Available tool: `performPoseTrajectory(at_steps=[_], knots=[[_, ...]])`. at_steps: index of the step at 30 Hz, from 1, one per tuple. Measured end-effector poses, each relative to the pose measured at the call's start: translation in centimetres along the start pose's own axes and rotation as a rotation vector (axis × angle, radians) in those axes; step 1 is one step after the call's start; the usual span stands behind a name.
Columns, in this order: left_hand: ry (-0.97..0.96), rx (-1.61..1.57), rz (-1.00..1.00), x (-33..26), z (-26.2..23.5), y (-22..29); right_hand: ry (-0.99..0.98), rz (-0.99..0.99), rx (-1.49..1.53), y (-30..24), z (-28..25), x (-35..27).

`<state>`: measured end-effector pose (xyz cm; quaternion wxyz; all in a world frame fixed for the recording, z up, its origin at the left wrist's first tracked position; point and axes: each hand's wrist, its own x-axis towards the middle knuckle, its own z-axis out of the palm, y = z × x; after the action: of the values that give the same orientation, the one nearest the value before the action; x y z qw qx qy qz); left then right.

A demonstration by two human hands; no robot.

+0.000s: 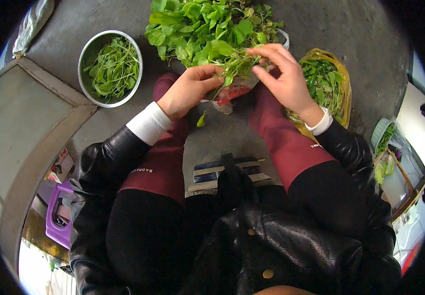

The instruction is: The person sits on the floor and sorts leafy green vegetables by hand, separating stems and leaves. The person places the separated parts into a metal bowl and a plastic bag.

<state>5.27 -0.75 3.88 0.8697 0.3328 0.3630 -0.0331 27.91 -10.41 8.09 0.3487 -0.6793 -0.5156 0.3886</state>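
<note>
gripping leafy sprig (pixel 232 66), left hand (pixel 188 91), right hand (pixel 284 78); stem ends hidden by fingers

Bare grey concrete floor (pixel 222 132) lies open between the knees. Ahead, a heap of leafy green stems (pixel 207 29) blocks passage; a round steel bowl of picked greens (pixel 110 69) stands left, a yellow plastic bag of greens (pixel 328 86) right.

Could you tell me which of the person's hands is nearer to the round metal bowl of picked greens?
Left. The left hand is right of the round metal bowl, across bare floor; the right hand is farther right, beside the yellow plastic bag.
</note>
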Motion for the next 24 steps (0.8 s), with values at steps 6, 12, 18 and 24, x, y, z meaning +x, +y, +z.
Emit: performPoseTrajectory(at_steps=[6,12,18,24], knots=[[0.075,0.217,0.099,0.1,0.2,0.5,0.081,-0.293,-0.467,3.3,-0.2,1.2],[0.152,0.226,0.071,-0.2,-0.5,1.2,0.177,-0.300,-0.385,3.3,-2.2,2.3],[0.218,0.396,0.045,0.5,-1.1,0.6,0.064,0.045,0.457,2.0,-4.1,3.0],[0.265,0.290,0.034,1.0,-2.9,-1.0,0.055,-0.008,0.439,1.5,-6.0,3.3]])
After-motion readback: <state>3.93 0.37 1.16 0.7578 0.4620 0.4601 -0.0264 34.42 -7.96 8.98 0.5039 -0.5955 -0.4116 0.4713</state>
